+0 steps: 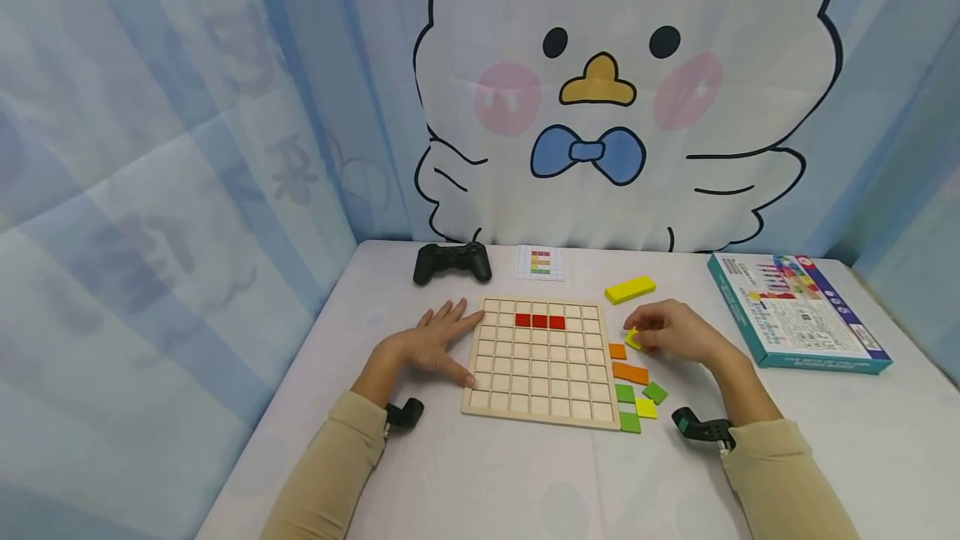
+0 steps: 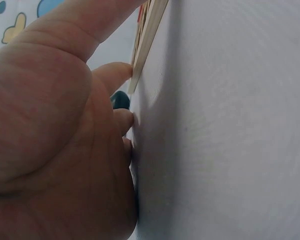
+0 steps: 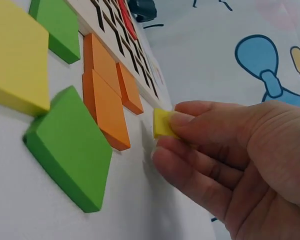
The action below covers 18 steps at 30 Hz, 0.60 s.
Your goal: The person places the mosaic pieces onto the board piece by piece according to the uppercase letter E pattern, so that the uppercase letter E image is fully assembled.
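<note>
A wooden grid board [image 1: 540, 373] lies on the white table, with three red square tiles [image 1: 540, 321] side by side in its second row from the back. My left hand [image 1: 431, 346] is spread at the board's left side, thumb and index finger reaching its edge. Beyond the board's right edge, my right hand [image 1: 678, 332] pinches a yellow tile [image 3: 162, 124] between thumb and fingers, held above the table in the right wrist view. Close by lie orange tiles [image 1: 630, 373], green tiles [image 1: 655, 392] and another yellow tile [image 1: 646, 408].
Behind the right hand sits a long yellow block [image 1: 630, 289]. A black game controller [image 1: 452, 263] and a small pattern card [image 1: 540, 263] with coloured squares lie behind the board. At the far right is a flat teal box [image 1: 798, 311]. A printed curtain [image 1: 600, 215] hangs along the table's back edge.
</note>
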{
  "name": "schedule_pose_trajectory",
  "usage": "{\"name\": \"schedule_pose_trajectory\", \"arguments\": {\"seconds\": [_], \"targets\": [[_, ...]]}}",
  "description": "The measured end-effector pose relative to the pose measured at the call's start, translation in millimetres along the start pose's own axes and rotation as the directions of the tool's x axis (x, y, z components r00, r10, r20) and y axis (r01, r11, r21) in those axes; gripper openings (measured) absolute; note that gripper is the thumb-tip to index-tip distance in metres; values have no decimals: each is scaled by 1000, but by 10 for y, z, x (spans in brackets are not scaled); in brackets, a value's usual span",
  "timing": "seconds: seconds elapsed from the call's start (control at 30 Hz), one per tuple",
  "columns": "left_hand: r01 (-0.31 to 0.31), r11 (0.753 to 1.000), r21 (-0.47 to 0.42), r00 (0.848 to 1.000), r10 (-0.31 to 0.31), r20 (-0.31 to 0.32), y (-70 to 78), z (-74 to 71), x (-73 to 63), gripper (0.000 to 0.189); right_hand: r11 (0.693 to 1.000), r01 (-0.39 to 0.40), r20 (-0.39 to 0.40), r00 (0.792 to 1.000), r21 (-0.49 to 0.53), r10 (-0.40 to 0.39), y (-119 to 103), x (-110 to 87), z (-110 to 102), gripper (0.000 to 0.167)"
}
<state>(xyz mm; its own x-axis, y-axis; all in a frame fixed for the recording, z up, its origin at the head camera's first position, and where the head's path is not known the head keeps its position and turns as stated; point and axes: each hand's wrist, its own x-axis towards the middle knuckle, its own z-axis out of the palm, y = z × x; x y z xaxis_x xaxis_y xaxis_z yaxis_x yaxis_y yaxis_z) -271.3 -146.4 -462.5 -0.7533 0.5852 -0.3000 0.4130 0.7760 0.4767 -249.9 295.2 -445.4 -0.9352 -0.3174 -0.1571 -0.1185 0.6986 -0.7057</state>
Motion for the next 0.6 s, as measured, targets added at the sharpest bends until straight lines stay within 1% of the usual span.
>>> {"name": "schedule_pose_trajectory", "arguments": {"seconds": [0.17,0.4,0.47,0.6], "targets": [[1,1000,0,1000,-1,-1,9,-1,-9,123,996,75,-44,996,47,-73,-38,14,38,24],[1,1000,-2,1000,-1,1,5,0,-8,122,988,132,-93,988,75,-125,-132,55,171,30],[1,1000,0,1000,-1,0,7,1,-8,122,986,152,-115,983,68,-144,-164,77,209,29],[-1,1000,5,1000,1,-3,7,2,-8,121,977,213,-159,965,12,-208,-219,130,274,29]]}}
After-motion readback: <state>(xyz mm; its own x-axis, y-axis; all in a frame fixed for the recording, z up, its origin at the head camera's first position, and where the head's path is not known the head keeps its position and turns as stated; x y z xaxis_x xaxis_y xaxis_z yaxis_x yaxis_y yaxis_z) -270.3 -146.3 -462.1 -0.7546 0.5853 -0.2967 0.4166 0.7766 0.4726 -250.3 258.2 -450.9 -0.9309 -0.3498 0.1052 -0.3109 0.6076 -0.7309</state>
